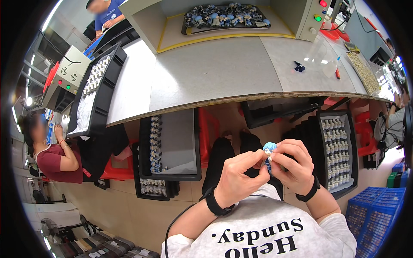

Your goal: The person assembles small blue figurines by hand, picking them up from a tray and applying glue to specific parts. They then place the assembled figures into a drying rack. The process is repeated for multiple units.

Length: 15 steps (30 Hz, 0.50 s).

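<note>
Over my lap, both hands pinch one small figurine [269, 147] with light blue hair and a blue and white body. My left hand [241, 174] grips it from the left side at body height. On the other side, the fingers of my right hand [294, 162] close around its head and upper body. Much of the figurine is hidden behind my fingers. Each wrist wears a black band. On the bench ahead, a dark tray [228, 31] of similar blue-haired figurines sits inside a box-like machine [148, 26].
Black trays with figurine parts stand at left [116, 58], below the bench [189, 172] and at right [352, 172]. A small dark blue piece [299, 66] and a clear bottle [330, 68] lie toward the bench's right. Blue crates [372, 210] stand lower right. Two people work at left.
</note>
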### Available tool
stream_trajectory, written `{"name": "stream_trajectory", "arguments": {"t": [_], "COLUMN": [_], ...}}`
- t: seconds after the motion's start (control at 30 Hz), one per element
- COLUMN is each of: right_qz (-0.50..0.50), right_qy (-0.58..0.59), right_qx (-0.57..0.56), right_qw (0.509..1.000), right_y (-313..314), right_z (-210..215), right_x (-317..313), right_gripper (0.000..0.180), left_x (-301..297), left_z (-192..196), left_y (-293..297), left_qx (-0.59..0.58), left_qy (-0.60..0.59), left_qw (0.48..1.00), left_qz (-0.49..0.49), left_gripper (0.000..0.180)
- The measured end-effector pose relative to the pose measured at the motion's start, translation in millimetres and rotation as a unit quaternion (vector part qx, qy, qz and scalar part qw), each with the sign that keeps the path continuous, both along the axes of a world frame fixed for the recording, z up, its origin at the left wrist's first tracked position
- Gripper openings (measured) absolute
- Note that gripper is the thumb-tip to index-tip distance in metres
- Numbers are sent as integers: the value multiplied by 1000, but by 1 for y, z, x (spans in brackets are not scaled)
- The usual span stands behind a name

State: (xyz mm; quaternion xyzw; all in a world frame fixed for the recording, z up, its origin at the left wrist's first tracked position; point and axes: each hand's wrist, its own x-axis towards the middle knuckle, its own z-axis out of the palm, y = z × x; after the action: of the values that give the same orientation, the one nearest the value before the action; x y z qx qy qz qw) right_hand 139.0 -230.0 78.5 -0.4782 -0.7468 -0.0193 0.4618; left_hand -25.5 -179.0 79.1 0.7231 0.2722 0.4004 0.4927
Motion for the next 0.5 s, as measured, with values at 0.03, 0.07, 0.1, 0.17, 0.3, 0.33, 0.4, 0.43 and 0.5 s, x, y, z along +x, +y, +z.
{"name": "stream_trajectory", "arguments": {"t": [0.03,0.07,0.1,0.17,0.3,0.33,0.4,0.43,0.5], "right_qz": [0,0,-1,-3,-2,-2,-3,-4,-4], "right_qy": [0,1,0,0,2,2,2,2,2], "right_qx": [0,-1,-1,-1,-4,-4,-4,-3,-3], "right_qw": [1000,1000,1000,1000,1000,1000,1000,1000,1000], "right_y": [0,0,0,0,0,0,0,0,0], "right_z": [0,0,0,-1,-1,-1,-1,-1,-2], "right_x": [0,0,0,0,1,1,1,1,1], "right_gripper": [28,28,28,28,28,28,28,28,28], "left_x": [0,0,1,1,1,1,2,2,2], "left_z": [0,0,1,1,-1,-1,-2,-2,-1], "left_y": [0,0,-1,-1,0,0,0,0,-1], "left_qx": [0,0,1,1,0,0,3,5,4], "left_qy": [-1,1,3,5,5,6,7,8,6], "left_qw": [1000,1000,1000,1000,1000,1000,1000,1000,1000], "left_qz": [1,2,3,4,3,3,5,6,7], "left_gripper": [16,16,16,16,17,17,17,17,17]}}
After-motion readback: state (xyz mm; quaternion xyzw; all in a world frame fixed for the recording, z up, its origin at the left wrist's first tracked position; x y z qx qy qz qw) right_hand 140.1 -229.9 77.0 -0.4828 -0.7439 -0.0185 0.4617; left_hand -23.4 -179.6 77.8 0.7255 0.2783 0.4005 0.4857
